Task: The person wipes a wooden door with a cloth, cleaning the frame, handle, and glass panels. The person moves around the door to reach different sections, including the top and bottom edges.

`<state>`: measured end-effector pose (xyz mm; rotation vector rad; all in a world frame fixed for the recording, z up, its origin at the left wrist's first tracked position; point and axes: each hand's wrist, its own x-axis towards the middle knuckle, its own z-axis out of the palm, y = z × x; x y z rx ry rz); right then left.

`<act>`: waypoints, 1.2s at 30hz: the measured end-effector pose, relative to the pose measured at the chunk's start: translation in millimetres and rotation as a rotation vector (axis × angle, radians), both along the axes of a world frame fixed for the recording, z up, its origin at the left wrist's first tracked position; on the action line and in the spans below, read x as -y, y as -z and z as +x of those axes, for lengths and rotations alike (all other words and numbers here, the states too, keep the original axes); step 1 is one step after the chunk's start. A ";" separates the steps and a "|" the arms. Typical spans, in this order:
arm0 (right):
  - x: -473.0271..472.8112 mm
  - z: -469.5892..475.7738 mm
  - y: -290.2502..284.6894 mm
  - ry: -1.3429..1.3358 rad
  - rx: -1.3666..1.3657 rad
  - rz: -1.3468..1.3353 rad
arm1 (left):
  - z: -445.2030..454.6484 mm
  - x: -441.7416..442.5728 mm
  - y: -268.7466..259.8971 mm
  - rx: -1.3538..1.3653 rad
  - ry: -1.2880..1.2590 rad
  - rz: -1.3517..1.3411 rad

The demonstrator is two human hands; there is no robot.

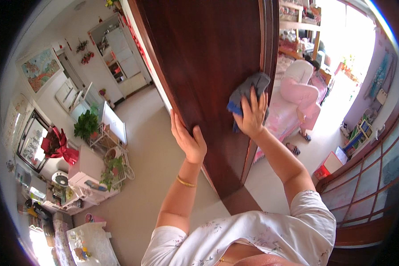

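Note:
A dark brown wooden door jamb panel (206, 50) rises in front of me, between two rooms. Under the spread fingers of my right hand (253, 114), a grey cloth (251, 84) with a blue edge lies pressed flat against the panel, near its right-hand moulding (265, 40). My left hand (189, 138) rests around the panel's left edge, its thumb on the wood face and its fingers along the outer side. Nothing is held in that hand. A gold-coloured bracelet (186, 182) circles the left wrist.
On the right, a person (299, 79) bends over a bed (269, 133) with pink bedding; sandals (293, 148) lie on the floor. A glass-paned door (362, 189) stands at lower right. Leftward are a plant stand (101, 136), a pink cabinet (86, 163) and a covered table (96, 244).

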<state>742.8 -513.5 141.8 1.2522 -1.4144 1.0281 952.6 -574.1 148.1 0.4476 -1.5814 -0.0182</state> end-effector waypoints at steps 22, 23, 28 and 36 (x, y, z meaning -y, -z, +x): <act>27.5 3.6 -234.8 -0.096 -0.623 -0.089 | 10.7 4.3 2.1 -0.019 0.085 -0.010; 29.5 -3.6 -266.3 0.008 -0.476 -0.159 | 10.1 4.7 2.0 -0.030 0.095 -0.016; 52.7 -22.1 -466.1 -0.017 -0.294 -0.559 | 6.1 -3.5 -4.1 -0.026 0.148 0.018; 62.6 119.4 -530.8 -0.363 -0.525 -0.463 | 12.1 3.9 2.7 -0.023 0.208 0.011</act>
